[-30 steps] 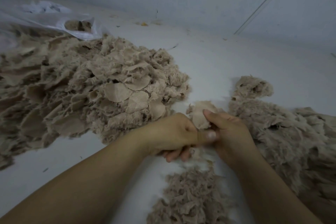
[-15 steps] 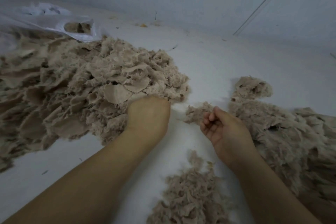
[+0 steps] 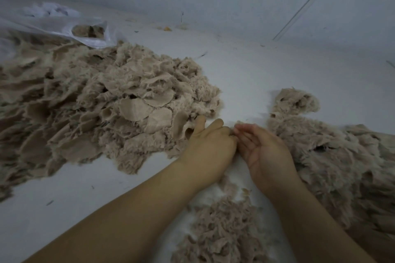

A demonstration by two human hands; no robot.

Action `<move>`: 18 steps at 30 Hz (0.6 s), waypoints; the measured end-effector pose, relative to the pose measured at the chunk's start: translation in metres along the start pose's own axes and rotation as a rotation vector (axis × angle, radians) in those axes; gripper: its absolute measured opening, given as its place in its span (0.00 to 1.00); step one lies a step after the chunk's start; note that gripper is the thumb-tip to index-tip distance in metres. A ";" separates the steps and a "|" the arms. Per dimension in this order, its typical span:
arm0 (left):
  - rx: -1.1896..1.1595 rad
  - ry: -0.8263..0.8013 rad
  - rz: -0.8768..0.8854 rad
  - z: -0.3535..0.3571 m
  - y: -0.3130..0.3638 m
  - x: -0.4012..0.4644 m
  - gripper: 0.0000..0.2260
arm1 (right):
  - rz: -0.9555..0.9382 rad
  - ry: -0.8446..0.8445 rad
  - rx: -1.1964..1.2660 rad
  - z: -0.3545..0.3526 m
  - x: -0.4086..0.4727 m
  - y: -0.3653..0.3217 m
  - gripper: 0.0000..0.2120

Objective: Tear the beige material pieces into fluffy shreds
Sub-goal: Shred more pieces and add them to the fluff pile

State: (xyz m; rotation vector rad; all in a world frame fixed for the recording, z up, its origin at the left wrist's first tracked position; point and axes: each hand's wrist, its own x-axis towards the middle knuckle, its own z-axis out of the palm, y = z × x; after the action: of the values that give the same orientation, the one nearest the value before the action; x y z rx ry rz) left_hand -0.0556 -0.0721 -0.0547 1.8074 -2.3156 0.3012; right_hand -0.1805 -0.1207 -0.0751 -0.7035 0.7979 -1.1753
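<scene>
Two hands have come back together at the middle of the white work surface (image 3: 267, 74) after parting half a second ago, so another tear looks about to begin. Leftmost, the heap of untorn beige pieces (image 3: 102, 111) fills the left edge. The left hand (image 3: 210, 145), back from that heap, curls its fingers round a small beige scrap. The right hand (image 3: 267, 151) lies palm-up, loosely cupped, fingertips meeting that scrap. Fluffy shreds (image 3: 333, 156) pile along the right edge.

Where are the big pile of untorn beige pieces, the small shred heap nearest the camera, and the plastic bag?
big pile of untorn beige pieces (image 3: 132, 109), head view, on a flat round piece near its front.
small shred heap (image 3: 224, 235), head view, on its middle.
plastic bag (image 3: 64, 25), head view, on its translucent side.
</scene>
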 end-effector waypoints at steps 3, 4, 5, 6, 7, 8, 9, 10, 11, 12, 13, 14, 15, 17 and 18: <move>0.015 0.000 -0.017 -0.005 -0.001 -0.003 0.11 | 0.005 0.009 0.006 -0.002 0.002 0.002 0.10; -0.008 -0.003 -0.041 -0.006 -0.003 -0.003 0.11 | 0.004 0.015 0.012 -0.003 0.003 0.001 0.10; -0.036 -0.009 -0.065 -0.007 -0.004 -0.004 0.10 | 0.004 0.020 0.014 -0.004 0.003 0.001 0.09; -0.055 -0.014 -0.085 -0.008 -0.005 -0.005 0.10 | 0.005 0.022 0.011 -0.004 0.003 0.001 0.09; -0.072 -0.017 -0.106 -0.009 -0.005 -0.006 0.09 | 0.007 0.021 0.006 -0.004 0.004 0.001 0.09; -0.104 -0.025 -0.134 -0.009 -0.004 -0.007 0.08 | 0.010 0.022 0.001 -0.005 0.004 0.001 0.10; -0.147 -0.040 -0.164 -0.010 -0.004 -0.008 0.07 | 0.011 0.025 -0.002 -0.005 0.004 0.001 0.10; -0.186 -0.061 -0.182 -0.011 -0.003 -0.008 0.07 | 0.011 0.032 -0.003 -0.005 0.004 0.001 0.11; -0.208 -0.085 -0.186 -0.013 -0.002 -0.008 0.08 | 0.012 0.039 -0.002 -0.004 0.004 0.000 0.11; -0.212 -0.106 -0.181 -0.016 -0.002 -0.008 0.09 | 0.013 0.043 -0.001 -0.004 0.004 0.000 0.10; -0.207 -0.119 -0.173 -0.019 -0.002 -0.008 0.10 | 0.014 0.045 0.000 -0.004 0.004 0.000 0.10; -0.195 -0.123 -0.164 -0.022 -0.003 -0.009 0.12 | 0.015 0.048 -0.001 -0.004 0.004 0.000 0.10; -0.176 -0.122 -0.157 -0.025 -0.004 -0.010 0.12 | 0.015 0.050 -0.002 -0.005 0.004 0.000 0.10; -0.162 -0.153 -0.173 -0.027 -0.008 -0.012 0.11 | 0.018 0.049 -0.001 -0.005 0.004 0.000 0.11; -0.178 -0.182 -0.191 -0.027 -0.010 -0.013 0.11 | 0.019 0.047 0.001 -0.004 0.004 -0.001 0.11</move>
State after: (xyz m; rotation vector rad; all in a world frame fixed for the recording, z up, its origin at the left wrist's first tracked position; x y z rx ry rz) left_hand -0.0426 -0.0552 -0.0315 2.0174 -2.1765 -0.0988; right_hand -0.1839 -0.1249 -0.0777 -0.6675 0.8417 -1.1785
